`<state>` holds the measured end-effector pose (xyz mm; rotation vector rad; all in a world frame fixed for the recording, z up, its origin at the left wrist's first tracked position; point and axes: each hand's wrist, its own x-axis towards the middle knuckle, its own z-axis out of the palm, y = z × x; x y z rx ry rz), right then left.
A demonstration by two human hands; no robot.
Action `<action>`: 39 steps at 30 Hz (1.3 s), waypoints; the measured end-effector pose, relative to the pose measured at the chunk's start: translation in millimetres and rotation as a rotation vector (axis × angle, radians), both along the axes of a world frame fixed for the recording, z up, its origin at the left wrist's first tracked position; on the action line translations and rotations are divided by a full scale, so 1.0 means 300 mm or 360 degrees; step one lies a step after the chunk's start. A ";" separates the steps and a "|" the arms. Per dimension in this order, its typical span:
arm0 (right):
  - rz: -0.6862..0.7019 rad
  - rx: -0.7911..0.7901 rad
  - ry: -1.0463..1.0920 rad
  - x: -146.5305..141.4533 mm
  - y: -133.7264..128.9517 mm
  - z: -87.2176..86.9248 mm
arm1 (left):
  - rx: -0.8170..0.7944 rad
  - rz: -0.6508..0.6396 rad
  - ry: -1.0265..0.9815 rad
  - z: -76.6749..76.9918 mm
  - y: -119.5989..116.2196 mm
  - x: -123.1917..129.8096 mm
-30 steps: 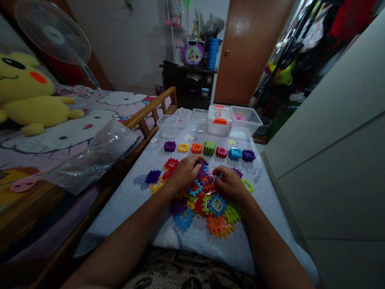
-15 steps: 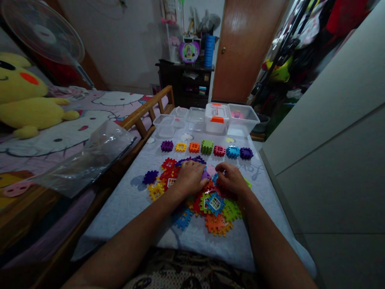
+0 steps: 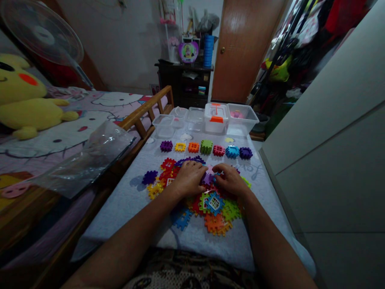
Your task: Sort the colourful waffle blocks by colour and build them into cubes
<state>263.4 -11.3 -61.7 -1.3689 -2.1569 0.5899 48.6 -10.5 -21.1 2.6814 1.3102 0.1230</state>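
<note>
Closer together now, the left hand (image 3: 189, 179) and right hand (image 3: 230, 180) nearly meet above a purple piece (image 3: 207, 178) on a heap of plastic puzzle pieces (image 3: 210, 204), which lies on a grey cloth (image 3: 120, 216) directly below the camera's view of the hands. Both hands are palm down with fingers curled and narrowly spread; they touch the pieces, but whether either one grips a piece I cannot tell. The left forearm (image 3: 126, 245) reaches in from 7 o'clock and the right forearm (image 3: 276, 245) from 5 o'clock. The hands hide the middle of the heap, and the pieces overlap too much for a count. At 12 o'clock stands a row of seven pieces (image 3: 206, 147), and behind it are five plastic boxes (image 3: 195, 120), one with an orange latch (image 3: 216, 119). A wooden bed rail (image 3: 141, 112) runs from 9 to 11 o'clock, with a clear plastic bag (image 3: 90, 164) lying across it. Beyond the rail at 10 o'clock sits one yellow plush toy (image 3: 27, 96), with one fan (image 3: 39, 30) above it. One wooden door (image 3: 243, 52) stands at 1 o'clock.
</note>
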 end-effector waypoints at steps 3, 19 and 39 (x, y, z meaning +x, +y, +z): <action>0.0030 -0.0042 -0.0012 -0.005 -0.003 0.002 | -0.0058 -0.0061 -0.0010 0.002 0.006 0.000; 0.0054 -0.0137 0.0174 -0.006 -0.005 0.015 | -0.0062 -0.0020 -0.0028 -0.009 0.049 0.025; 0.0036 -0.0037 0.0001 -0.007 -0.008 -0.003 | 0.0146 0.0214 0.0237 0.022 0.004 0.044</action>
